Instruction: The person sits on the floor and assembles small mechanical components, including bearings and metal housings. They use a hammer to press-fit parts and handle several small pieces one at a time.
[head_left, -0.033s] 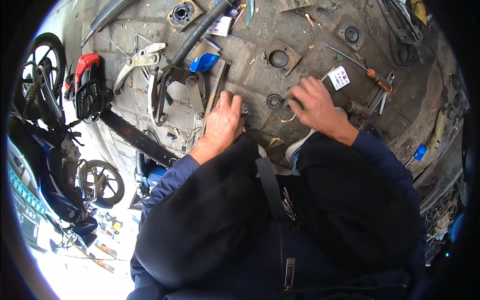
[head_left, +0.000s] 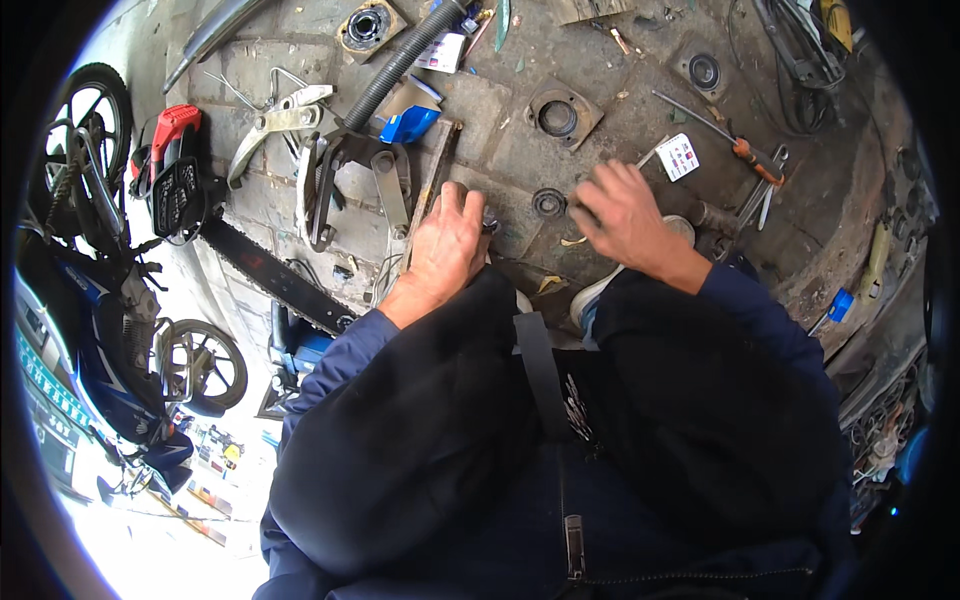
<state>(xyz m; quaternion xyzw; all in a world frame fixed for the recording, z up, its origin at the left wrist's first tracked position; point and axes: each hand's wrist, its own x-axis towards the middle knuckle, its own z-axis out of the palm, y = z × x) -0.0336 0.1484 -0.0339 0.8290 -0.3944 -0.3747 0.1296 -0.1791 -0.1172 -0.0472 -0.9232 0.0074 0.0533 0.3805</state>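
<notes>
My left hand [head_left: 447, 242] is closed, with its fingers curled down beside a rusty metal bar [head_left: 433, 180]. A small shiny piece shows at its finger edge, but what the fingers grip is hidden. My right hand [head_left: 632, 222] is held above the floor with its fingers bent inward and pressed together; anything in them is hidden. Just left of its fingertips lies a ball bearing [head_left: 549, 203] on the paving. Farther off, a square flanged bearing housing [head_left: 558, 116] lies flat. A white printed box [head_left: 678, 157] sits beyond my right hand.
On the left are a large gear puller [head_left: 385, 180] with a threaded rod [head_left: 400, 65], a red chainsaw [head_left: 175, 130] and a motorcycle [head_left: 85, 330]. A blue packet [head_left: 408, 125] rests by the puller. An orange-handled screwdriver [head_left: 750, 155] and more bearing housings [head_left: 703, 70] lie farther right.
My right hand has shifted very slightly, its fingers a little left and down. My left hand stays where it was.
</notes>
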